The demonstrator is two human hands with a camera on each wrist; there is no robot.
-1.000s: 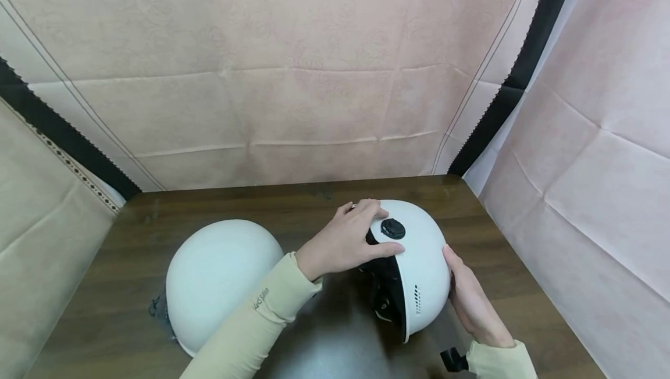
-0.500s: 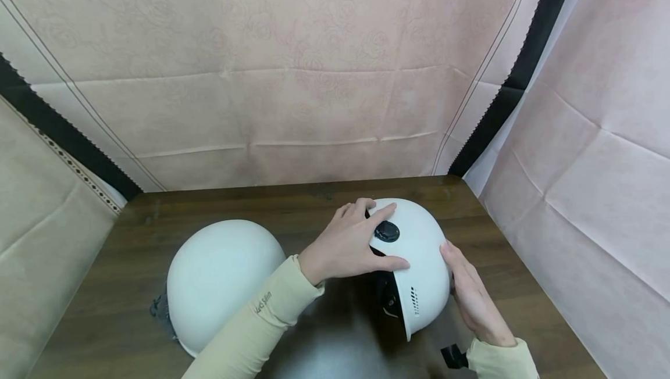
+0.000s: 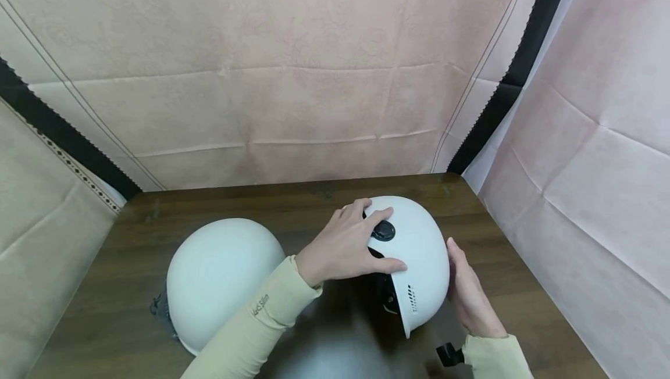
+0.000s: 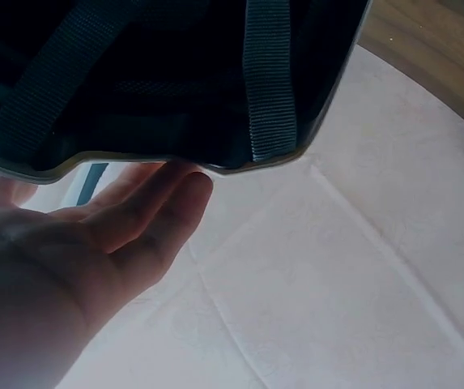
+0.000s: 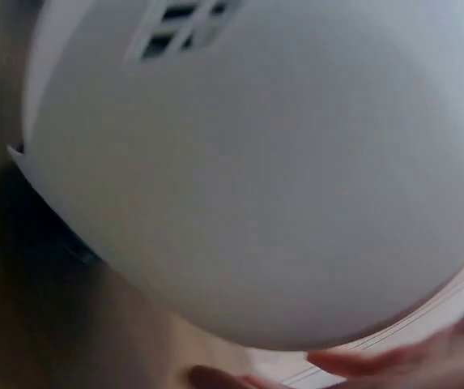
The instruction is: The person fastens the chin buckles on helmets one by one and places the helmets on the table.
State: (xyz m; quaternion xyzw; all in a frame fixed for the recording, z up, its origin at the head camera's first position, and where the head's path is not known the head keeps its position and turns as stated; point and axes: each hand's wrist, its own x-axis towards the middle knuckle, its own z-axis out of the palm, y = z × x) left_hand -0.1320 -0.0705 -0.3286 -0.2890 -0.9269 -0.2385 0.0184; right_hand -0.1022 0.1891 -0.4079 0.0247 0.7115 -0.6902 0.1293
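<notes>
A white helmet (image 3: 419,251) with a black round piece (image 3: 384,231) and a dark open side stands tilted right of centre. My left hand (image 3: 345,245) holds it at the rim, thumb on the white shell and fingers spread over the upper edge. In the left wrist view, black straps (image 4: 270,81) cross the dark inside above my fingers. At the helmet's right side my right hand (image 3: 471,297) has its fingers fairly straight; in the right wrist view fingertips lie along the shell's lower edge, and their contact is partly hidden.
A second white domed shell (image 3: 222,280) sits on the left of the brown wooden table (image 3: 293,193), with grey material (image 3: 161,312) at its edge. My left forearm passes in front of it. Pale cloth walls (image 3: 314,106) stand behind and to the sides.
The helmet has turned slightly and shifted a little left, with less of its dark inside showing. My left fingers have spread around the black piece. My right hand has eased slightly off the shell.
</notes>
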